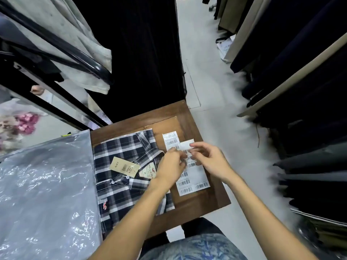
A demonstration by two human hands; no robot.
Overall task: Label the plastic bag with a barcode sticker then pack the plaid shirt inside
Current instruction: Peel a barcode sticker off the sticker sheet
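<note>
A folded navy-and-white plaid shirt [116, 162] lies on a small wooden table [191, 117], with a tan price tag [124, 167] on top. Right of the shirt lies a white sheet of barcode stickers [195, 175]. My left hand [171, 166] and my right hand [210, 158] meet above that sheet. Between their fingertips they pinch a small white sticker strip [186, 145]. A clear plastic bag [47, 184] lies spread out to the left of the shirt, overlapping the table's left edge.
Black rack bars [62, 49] with hanging pale garments stand at upper left. Dark garments [309, 91] hang along the right side of a pale floor aisle [206, 72]. A dark cloth [140, 53] hangs behind the table.
</note>
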